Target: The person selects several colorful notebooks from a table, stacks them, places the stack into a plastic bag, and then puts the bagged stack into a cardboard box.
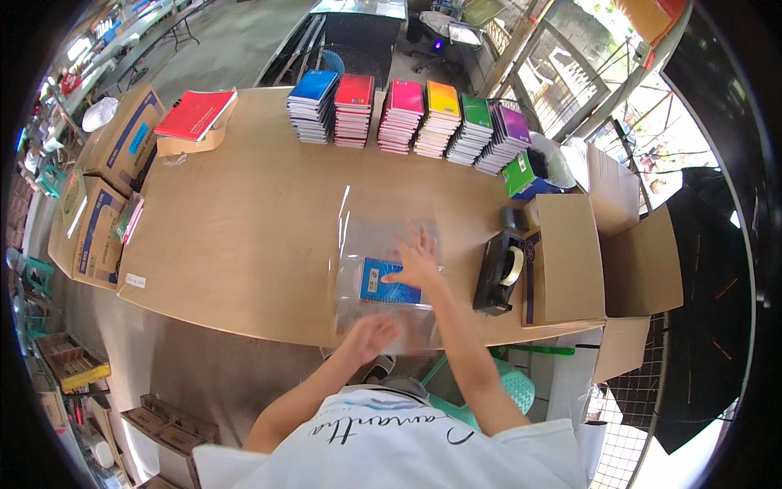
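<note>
A blue spiral notebook point(374, 281) lies on a clear plastic sheet point(358, 236) near the table's front edge. My right hand point(418, 261) is spread over the notebook's right part, fingers apart and a little blurred; whether it presses on the cover I cannot tell. Just below the notebook, at the near edge of the plastic, my left hand point(375, 336) is blurred, with its fingers stretched out and nothing seen in it. A black tape dispenser point(495, 277) with a roll of clear tape stands right of the plastic.
Along the table's point(236, 236) far edge stand several notebook stacks, including blue point(312, 110), red point(353, 114) and purple point(507, 134) ones. An open cardboard box point(566, 261) sits at right. More boxes point(106, 232) and a red book point(195, 114) are at left. A green stool point(515, 387) is beside me.
</note>
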The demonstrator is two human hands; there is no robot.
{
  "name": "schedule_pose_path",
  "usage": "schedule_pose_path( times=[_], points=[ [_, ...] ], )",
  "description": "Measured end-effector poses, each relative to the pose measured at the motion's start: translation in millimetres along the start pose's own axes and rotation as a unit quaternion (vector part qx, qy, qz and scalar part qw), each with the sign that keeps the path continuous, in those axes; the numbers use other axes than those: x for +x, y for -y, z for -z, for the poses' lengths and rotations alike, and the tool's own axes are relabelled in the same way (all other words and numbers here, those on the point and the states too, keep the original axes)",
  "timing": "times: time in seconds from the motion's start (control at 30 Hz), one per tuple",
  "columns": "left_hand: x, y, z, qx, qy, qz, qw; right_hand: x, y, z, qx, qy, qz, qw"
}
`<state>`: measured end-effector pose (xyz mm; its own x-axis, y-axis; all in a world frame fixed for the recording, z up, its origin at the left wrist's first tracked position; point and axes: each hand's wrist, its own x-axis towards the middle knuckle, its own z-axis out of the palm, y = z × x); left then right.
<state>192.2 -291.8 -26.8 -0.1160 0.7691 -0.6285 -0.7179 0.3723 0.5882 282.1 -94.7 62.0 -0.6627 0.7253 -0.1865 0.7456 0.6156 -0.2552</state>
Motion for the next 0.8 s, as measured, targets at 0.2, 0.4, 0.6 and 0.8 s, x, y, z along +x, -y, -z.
schedule_pose_path(
  times=[0.2, 0.4, 0.6, 0.8],
  points=[
    [15.7, 18.2, -73.2, -0.109, -0.045, -0.249, 0.961, -21.6, -12.9, -9.3, 0.303, 0.018, 0.026, 0.952],
    [-11.6, -16.6, -56.6, 0.368, 0.045, -0.453, 0.811, -84.1, -21.1, -76.4, 0.540, -0.245, 0.099, 0.799],
    [-5.5, -25.0, -39.9, 0.461, -0.012, -0.489, 0.740, -100.3, -26.3, -77.9, 0.422, -0.285, 0.014, 0.860],
    [10.2, -66.0, 3.5, 0.522, 0.138, -0.592, 0.599, -116.2, -22.0, 79.2, 0.075, -0.060, 0.231, 0.968]
  ],
)
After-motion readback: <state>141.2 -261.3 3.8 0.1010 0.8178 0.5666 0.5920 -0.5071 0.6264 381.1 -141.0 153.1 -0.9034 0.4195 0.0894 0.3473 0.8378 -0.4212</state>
